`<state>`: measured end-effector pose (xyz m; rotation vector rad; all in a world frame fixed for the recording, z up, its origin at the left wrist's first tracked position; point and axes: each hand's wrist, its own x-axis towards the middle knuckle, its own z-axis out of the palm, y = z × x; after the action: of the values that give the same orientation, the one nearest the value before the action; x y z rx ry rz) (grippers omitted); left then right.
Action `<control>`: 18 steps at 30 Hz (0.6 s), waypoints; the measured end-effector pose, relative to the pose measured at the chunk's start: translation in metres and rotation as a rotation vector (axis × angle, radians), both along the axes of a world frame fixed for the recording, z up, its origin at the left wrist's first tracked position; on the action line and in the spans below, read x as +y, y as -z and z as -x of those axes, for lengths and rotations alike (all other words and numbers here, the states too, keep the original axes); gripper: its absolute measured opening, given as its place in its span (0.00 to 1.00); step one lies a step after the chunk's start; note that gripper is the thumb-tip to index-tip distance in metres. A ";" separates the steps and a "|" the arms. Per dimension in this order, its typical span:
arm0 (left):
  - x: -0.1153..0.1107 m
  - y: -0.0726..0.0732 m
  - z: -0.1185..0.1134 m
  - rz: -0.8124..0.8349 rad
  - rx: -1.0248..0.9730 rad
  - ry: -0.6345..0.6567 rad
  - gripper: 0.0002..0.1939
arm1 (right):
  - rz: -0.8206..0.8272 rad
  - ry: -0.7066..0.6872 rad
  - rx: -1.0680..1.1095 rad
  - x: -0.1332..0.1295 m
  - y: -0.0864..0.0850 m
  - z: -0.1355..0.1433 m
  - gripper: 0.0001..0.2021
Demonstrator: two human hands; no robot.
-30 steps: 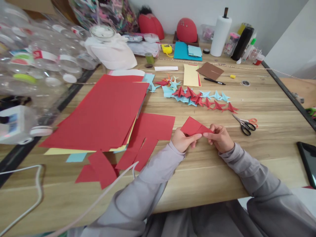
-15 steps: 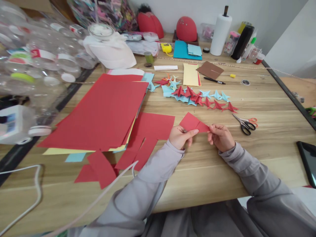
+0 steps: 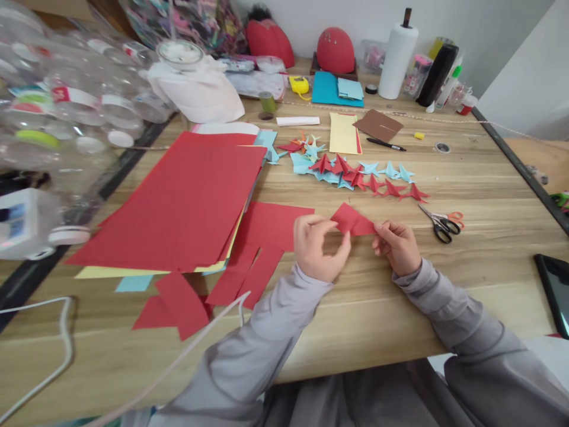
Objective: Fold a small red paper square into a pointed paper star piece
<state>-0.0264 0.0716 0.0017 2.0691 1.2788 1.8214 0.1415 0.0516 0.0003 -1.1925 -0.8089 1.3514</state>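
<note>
A small creased piece of red paper [image 3: 351, 220] is held up over the wooden table. My right hand [image 3: 397, 244] pinches its right corner between thumb and fingers. At the paper's left edge is my left hand [image 3: 319, 246], its thumb and index finger curved apart with a gap between them; the fingertips are close to the paper, and whether they touch it I cannot tell. Behind the hands lie red folded paper cranes [image 3: 393, 189] and light blue folded cranes [image 3: 390, 171] in rows. Red paper strips [image 3: 262, 270] and a larger red sheet piece [image 3: 280, 222] lie left of my hands.
A stack of large red sheets [image 3: 178, 201] covers the left side. Scissors [image 3: 440, 226] lie to the right, a phone [image 3: 553, 290] at the right edge. A white cable [image 3: 191, 344] crosses the front left. Plastic bottles [image 3: 80, 101] crowd the far left; a black pen [image 3: 386, 144] lies farther back.
My left hand has let go of the red paper's left part, drawn slightly left and spread its thumb and index finger. My right hand keeps its pinch on the right corner.
</note>
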 end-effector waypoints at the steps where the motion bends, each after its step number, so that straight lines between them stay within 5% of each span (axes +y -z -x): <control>1: -0.002 -0.002 0.001 -0.098 0.132 0.034 0.12 | -0.001 -0.010 -0.001 0.000 0.000 0.000 0.17; 4: -0.002 -0.004 0.002 -0.216 0.406 0.177 0.08 | -0.005 -0.045 0.007 -0.002 -0.001 0.001 0.18; 10: 0.004 -0.002 0.000 -0.182 0.523 0.229 0.08 | 0.005 -0.075 -0.118 -0.005 -0.001 0.002 0.18; 14: 0.004 -0.003 0.000 -0.188 0.569 0.222 0.10 | -0.367 0.030 -0.648 -0.009 -0.003 0.002 0.08; 18: 0.004 -0.004 0.000 -0.244 0.570 0.218 0.09 | -0.820 -0.067 -1.157 -0.011 -0.006 0.000 0.06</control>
<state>-0.0260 0.0751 0.0060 2.8691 0.8909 1.4004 0.1412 0.0406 0.0060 -1.1788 -1.9712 0.1351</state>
